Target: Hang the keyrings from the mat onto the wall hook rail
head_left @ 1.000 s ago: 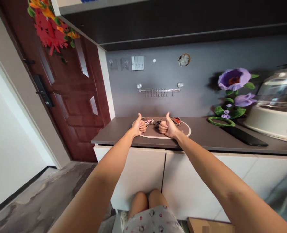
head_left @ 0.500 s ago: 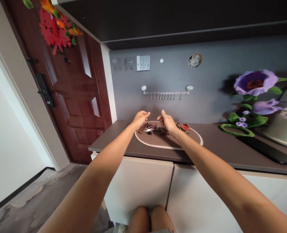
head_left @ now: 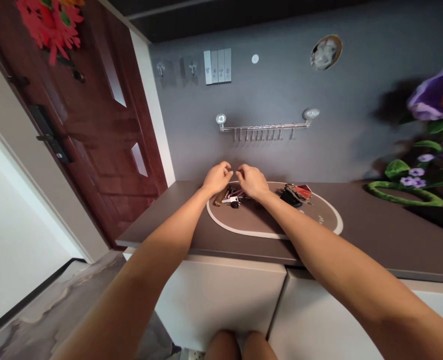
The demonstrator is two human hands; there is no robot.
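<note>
Desk mat (head_left: 259,234), near left edge: keys (head_left: 233,201), probably light, stiff; pinch heads; left hand (head_left: 217,179), right hand (head_left: 252,181) empty, fingers loosely curled.

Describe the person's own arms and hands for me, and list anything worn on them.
The left arm and right arm are bare, with no sleeve in view. The left hand and right hand are ungloved. No watch, bracelet or cable shows at either wrist, and no ring or marking can be made out.
</note>
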